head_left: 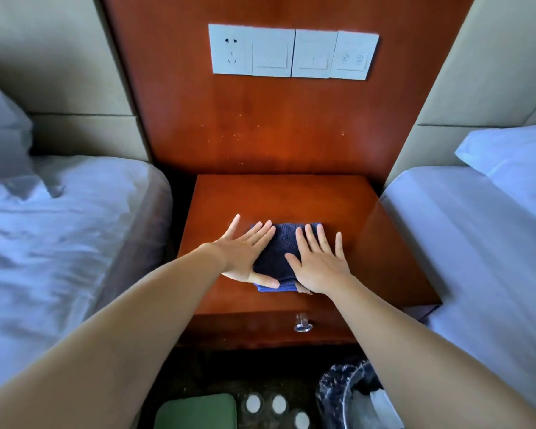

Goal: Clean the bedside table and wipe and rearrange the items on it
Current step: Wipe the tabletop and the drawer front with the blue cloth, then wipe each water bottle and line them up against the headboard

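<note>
**A:** How far along?

**B:** Midway, I'd judge. The box (198, 411) and bottles (278, 404) on the floor want wiping and returning. Your left grip (245, 255) and right grip (317, 266) lie flat, fingers straight, pressing the cloth (277, 249) on the surface (291, 196), near its middle.

**A:** And the cloth?

**B:** Dark blue, folded thick, plush — paler edge toward you.

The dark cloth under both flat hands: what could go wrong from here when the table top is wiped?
1. The left hand and the right hand press flat on the cloth without any grip, so its folded layers may slide apart or bunch up.
2. The cloth lies nearer the front edge of the bedside table than the back; a strong pull toward the body might drop it to the floor, near the lined bin.
</note>
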